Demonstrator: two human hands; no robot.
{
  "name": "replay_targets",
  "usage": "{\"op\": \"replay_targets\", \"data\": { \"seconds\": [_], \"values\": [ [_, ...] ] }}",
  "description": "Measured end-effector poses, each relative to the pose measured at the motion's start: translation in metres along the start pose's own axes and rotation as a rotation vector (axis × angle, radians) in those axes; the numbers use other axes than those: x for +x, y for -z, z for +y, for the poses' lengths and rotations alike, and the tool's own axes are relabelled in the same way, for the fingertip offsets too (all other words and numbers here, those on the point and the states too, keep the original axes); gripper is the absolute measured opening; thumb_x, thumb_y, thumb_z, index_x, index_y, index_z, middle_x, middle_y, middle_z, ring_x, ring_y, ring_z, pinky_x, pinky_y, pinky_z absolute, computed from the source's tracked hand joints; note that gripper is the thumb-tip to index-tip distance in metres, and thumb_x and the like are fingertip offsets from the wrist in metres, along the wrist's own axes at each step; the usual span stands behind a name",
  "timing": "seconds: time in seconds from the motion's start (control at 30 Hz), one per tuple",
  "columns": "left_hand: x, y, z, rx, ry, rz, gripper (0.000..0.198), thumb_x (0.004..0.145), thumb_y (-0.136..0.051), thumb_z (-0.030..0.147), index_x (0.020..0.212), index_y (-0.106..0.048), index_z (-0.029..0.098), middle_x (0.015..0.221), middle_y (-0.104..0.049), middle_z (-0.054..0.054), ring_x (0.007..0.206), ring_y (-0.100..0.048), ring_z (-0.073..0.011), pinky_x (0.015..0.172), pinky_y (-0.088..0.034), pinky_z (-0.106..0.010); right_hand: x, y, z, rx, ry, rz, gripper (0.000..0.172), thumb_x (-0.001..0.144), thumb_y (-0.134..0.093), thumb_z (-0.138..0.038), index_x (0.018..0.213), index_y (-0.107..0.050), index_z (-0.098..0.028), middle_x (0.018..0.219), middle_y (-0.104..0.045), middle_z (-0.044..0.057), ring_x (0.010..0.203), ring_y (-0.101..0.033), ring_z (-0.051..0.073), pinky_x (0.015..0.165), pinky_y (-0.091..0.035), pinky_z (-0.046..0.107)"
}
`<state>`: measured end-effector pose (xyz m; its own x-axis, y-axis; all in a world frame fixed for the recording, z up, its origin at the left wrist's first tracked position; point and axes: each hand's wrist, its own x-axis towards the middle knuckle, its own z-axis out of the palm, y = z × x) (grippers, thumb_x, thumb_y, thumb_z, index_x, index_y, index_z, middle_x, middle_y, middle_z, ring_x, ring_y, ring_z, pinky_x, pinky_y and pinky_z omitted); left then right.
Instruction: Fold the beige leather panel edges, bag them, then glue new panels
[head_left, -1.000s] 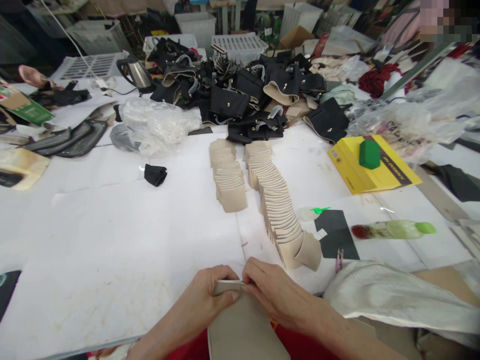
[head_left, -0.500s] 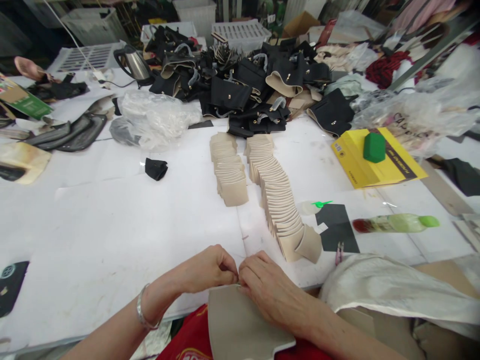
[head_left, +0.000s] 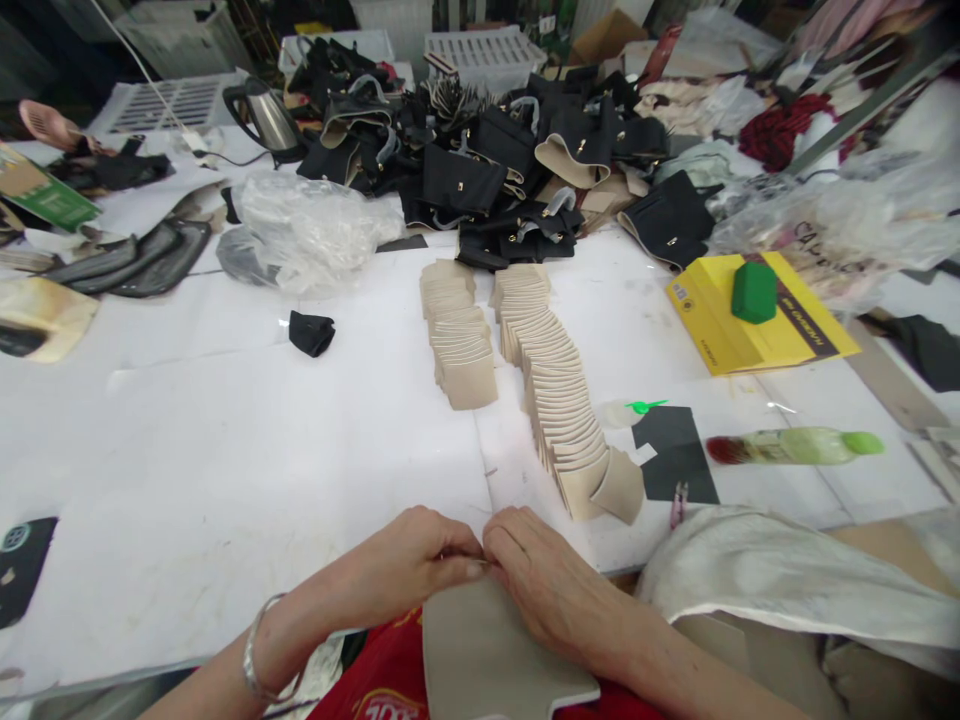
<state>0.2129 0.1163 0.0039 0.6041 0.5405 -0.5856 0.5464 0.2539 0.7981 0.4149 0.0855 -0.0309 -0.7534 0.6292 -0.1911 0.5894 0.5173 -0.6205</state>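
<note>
A beige leather-like panel (head_left: 491,650) hangs over my lap, its upper edge between my two hands. My left hand (head_left: 424,550), with a silver bangle on the wrist, pinches that edge with thumb and fingers. Close beside it, my right hand (head_left: 544,570) has its curled fingers closed on the same edge, the fingertips nearly meeting the left ones. What lies right between the fingertips is hidden. Ahead on the white table are two fanned rows of beige pieces, a shorter left row (head_left: 459,340) and a longer right row (head_left: 559,400).
A heap of black bags (head_left: 480,160) covers the table's far side. To the right are a bottle (head_left: 795,446), a yellow box (head_left: 750,320) with a green block (head_left: 754,293), a dark sheet (head_left: 679,455) and small pink-handled snippers (head_left: 679,505). A kettle (head_left: 266,115) stands far left.
My hands have come slightly lower and nearer my body with the panel's edge. The left fingers have shifted along it, and the left wrist has dropped down and left.
</note>
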Motion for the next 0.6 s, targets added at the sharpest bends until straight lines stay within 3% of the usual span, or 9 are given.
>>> {"op": "replay_targets", "data": {
  "seconds": [0.1,0.27,0.5,0.6],
  "values": [
    [-0.004,-0.007,0.001,0.096,0.033,0.061,0.017,0.075,-0.054,0.017,0.079,-0.070,0.019,0.078,-0.070,0.000,0.073,-0.059,-0.0157,0.065,-0.038,-0.022,0.002,0.002,-0.003,0.054,-0.013,-0.034,0.015,0.089,-0.045,-0.002,0.094,-0.052,-0.014,0.094,-0.055,0.009,0.085,-0.048,0.022,0.076,-0.042,0.036],
    [-0.001,-0.016,0.000,0.170,-0.006,0.162,0.024,0.075,-0.048,0.013,0.078,-0.071,0.019,0.081,-0.072,-0.003,0.077,-0.064,-0.0183,0.069,-0.040,-0.024,0.003,0.004,-0.005,0.124,-0.055,-0.025,0.016,0.089,-0.043,-0.001,0.094,-0.051,-0.014,0.096,-0.055,0.009,0.088,-0.049,0.023,0.078,-0.043,0.038],
    [-0.001,-0.017,-0.001,0.132,-0.026,0.160,0.024,0.076,-0.048,0.012,0.072,-0.070,0.019,0.076,-0.069,-0.002,0.074,-0.062,-0.0156,0.066,-0.038,-0.023,-0.005,0.008,-0.002,0.424,-0.179,0.023,0.016,0.089,-0.052,-0.006,0.101,-0.051,-0.017,0.099,-0.058,0.005,0.093,-0.053,0.019,0.081,-0.044,0.032],
    [-0.001,-0.019,-0.003,0.103,-0.007,0.166,0.025,0.077,-0.049,0.013,0.077,-0.073,0.019,0.079,-0.071,-0.002,0.076,-0.062,-0.0160,0.069,-0.039,-0.023,-0.006,0.012,0.001,0.430,-0.144,-0.008,0.011,0.092,-0.053,-0.011,0.099,-0.057,-0.018,0.098,-0.060,0.004,0.096,-0.054,0.019,0.085,-0.042,0.033]
  ]
}}
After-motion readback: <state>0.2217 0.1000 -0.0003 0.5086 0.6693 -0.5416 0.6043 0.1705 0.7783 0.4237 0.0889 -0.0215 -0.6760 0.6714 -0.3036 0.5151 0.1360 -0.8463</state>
